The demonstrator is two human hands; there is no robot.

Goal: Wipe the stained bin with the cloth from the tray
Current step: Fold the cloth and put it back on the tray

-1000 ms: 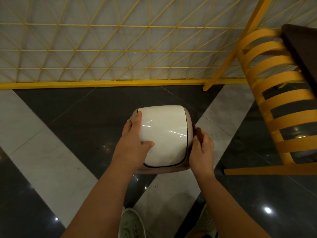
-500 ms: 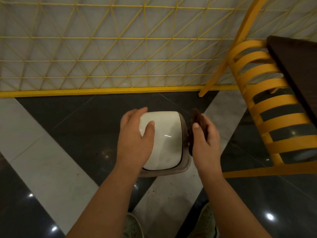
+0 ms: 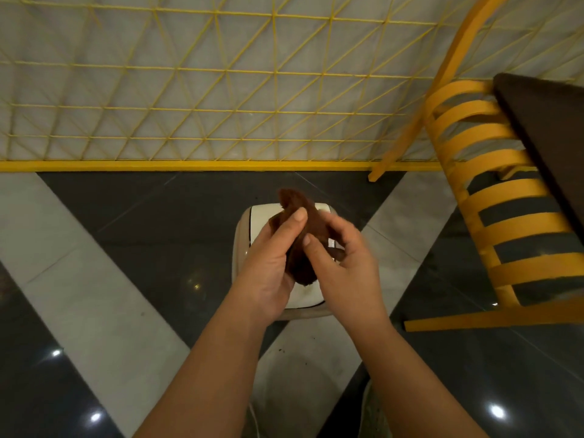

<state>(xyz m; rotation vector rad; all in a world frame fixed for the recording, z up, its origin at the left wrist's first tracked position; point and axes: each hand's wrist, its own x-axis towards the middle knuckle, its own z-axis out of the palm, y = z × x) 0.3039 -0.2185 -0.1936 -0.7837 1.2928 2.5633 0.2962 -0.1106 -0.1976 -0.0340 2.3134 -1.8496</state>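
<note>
Both hands, left hand (image 3: 271,263) and right hand (image 3: 344,263), pinch the brown cloth (image 3: 300,235) above the white bin (image 3: 262,222); bunching it into a firm pad should help wiping.

We note 2 hands, the left hand (image 3: 271,267) and right hand (image 3: 344,263), gripping the brown cloth (image 3: 303,235) directly above the bin (image 3: 252,229), blocking access to its top from above. Open floor (image 3: 132,235) lies to the bin's left and offers a free approach. To the right, the yellow slatted chair (image 3: 493,197) and dark table edge (image 3: 550,147) narrow the passage. Behind, the yellow lattice fence (image 3: 221,99) closes off the far side.
</note>
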